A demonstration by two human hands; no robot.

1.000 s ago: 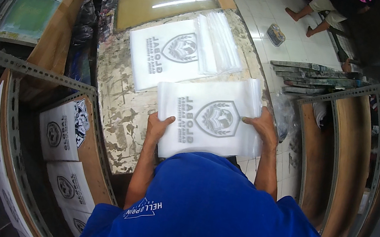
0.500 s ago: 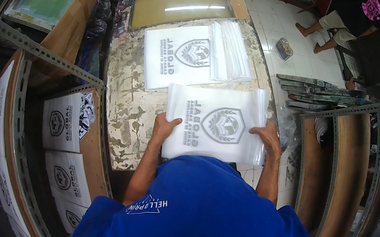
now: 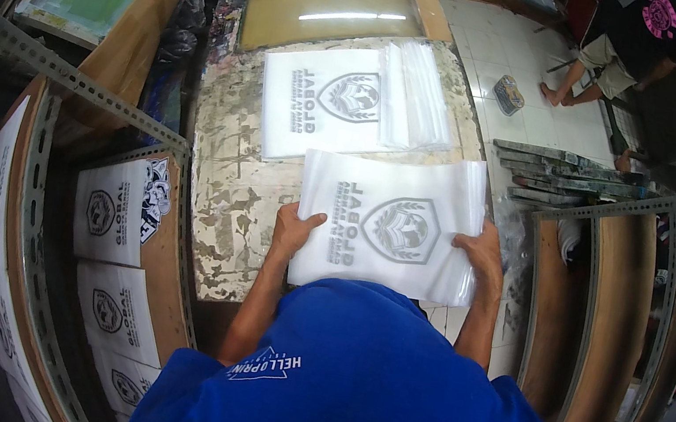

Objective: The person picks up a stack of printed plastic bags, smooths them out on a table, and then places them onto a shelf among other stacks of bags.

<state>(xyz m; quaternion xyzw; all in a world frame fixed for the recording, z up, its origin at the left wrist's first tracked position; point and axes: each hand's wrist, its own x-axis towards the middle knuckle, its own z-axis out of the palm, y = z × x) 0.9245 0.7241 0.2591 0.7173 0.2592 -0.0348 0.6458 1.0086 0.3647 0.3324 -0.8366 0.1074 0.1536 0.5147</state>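
Between my two hands is a stack of frosted plastic bags (image 3: pixel 383 263) printed with a grey shield crest and lettering. My left hand (image 3: pixel 296 229) is closed on its left edge, thumb lying on top. Round the right edge, my right hand (image 3: pixel 481 251) grips the same stack, thumb also on top; the fingers underneath are hidden. The bags lie at the near end of a worn, paint-stained table (image 3: pixel 220 191). Just beyond them, a second pile of matching printed bags (image 3: pixel 315 131) rests on the table, its right part fanned out in overlapping layers.
A yellowish framed screen (image 3: pixel 327 8) covers the table's far end. Metal racks stand on both sides; the left shelves hold printed bags (image 3: pixel 111 312), the right has wooden boards (image 3: pixel 615 320). Stained slats (image 3: pixel 559 172) lie right of the table. Another person (image 3: pixel 619 57) sits at the far right.
The held bags and both hands have shifted slightly to the right, and the stack's right side now bends more. My grip stays on both edges. The seated person's arm has moved.
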